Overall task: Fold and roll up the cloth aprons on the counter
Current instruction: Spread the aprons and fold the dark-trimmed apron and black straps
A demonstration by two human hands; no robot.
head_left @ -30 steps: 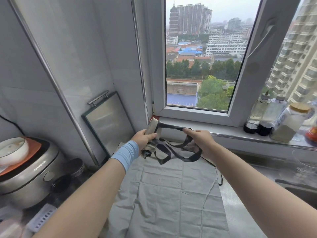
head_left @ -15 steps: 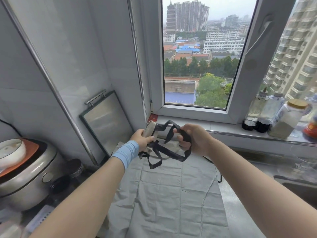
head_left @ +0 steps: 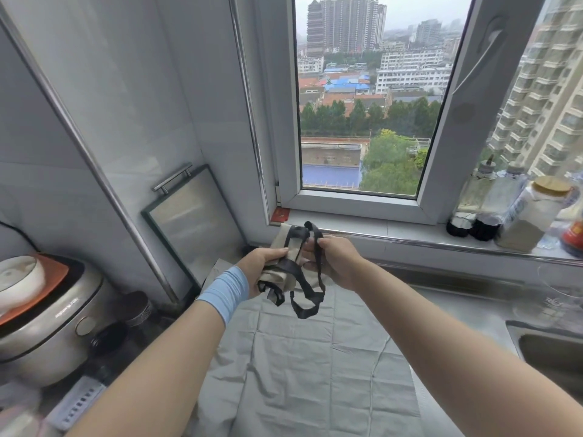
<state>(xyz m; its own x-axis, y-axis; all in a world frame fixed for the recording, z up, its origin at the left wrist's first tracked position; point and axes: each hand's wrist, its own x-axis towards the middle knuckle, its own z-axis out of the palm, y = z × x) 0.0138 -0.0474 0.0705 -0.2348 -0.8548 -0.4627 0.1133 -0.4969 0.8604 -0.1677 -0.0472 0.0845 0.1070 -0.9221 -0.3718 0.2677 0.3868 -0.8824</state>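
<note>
Above the apron (head_left: 299, 373), left hand (head_left: 262, 264) and right hand (head_left: 339, 263) grip straps (head_left: 321, 279).

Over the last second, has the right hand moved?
Yes. The right hand, pinching the black straps, has moved left toward the left hand holding the beige apron bundle, ending nearer the window frame's lower left corner.

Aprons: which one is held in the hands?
The beige apron with black straps, bundled in the left hand; the right hand pinches a strap. The grey apron lies spread flat, untouched.
</note>
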